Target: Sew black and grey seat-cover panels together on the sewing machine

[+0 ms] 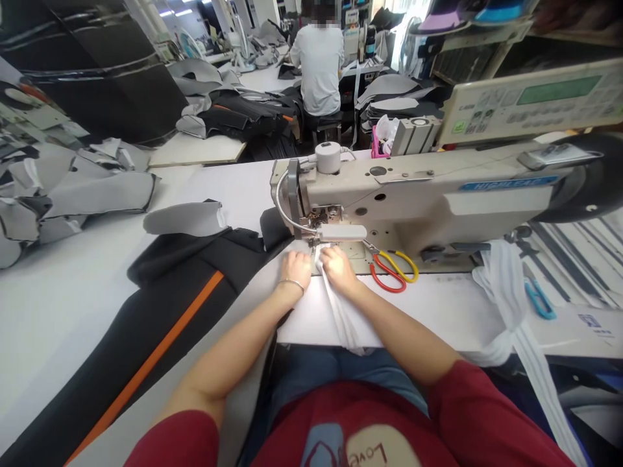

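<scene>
A beige sewing machine point(418, 175) stands in front of me, its needle area just beyond my fingers. My left hand point(296, 271), with a bracelet at the wrist, is closed on the edge of a long black and grey fabric panel point(165, 285) with an orange stripe. Close beside it, my right hand point(337, 267) pinches a white strip of tape point(337, 311), which runs from near the presser foot down over the table's front edge toward my lap. The fingertips of both hands are partly hidden close to the machine.
Scissors with red and yellow handles point(393, 272) lie right of my right hand. Farther right are a bundle of white tape point(506, 292) and blue-handled snips point(539, 297). Grey fabric pieces point(97, 191) pile up at left. Another person point(318, 68) sits ahead, back turned.
</scene>
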Motion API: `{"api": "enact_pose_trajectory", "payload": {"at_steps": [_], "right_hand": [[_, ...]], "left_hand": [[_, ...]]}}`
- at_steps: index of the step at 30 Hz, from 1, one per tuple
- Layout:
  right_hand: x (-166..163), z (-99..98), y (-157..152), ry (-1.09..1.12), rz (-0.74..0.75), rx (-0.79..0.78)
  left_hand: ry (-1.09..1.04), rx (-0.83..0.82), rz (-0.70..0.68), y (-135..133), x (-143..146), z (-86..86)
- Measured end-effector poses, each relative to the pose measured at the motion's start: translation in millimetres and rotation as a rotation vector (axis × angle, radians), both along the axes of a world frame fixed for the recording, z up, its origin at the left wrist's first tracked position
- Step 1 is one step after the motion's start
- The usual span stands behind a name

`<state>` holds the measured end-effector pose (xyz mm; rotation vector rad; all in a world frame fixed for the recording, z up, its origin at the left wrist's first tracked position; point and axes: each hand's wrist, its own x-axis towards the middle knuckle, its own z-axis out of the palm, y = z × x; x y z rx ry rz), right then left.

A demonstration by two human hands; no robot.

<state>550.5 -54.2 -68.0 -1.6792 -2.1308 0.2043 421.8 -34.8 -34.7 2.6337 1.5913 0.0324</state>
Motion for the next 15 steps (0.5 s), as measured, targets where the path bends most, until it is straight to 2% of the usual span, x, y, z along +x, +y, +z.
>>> {"api": "enact_pose_trajectory", "payload": {"at_steps": [3,7,12,15], "right_hand": [[1.3,-1.9,-6.1,-0.097,0.013,0.008],[-1.5,0.6,-8.8,-0.138,0.061,0.013],[-9.6,1.7,-7.4,-0.129,0.077,0.031],[-11.2,1.4,-7.4,-0.116,0.073,0.044]], "left_hand": [[-0.226,-0.086,0.043,15.4,-15.2,-0.6],[-0.489,-0.112,0.041,29.2,-27.9,-3.8],[-0.545,-0.108,-0.059,30.1,-29.6,-5.6],[-0.478,-0.135,-0.126,27.3,-27.6,-3.0]]}}
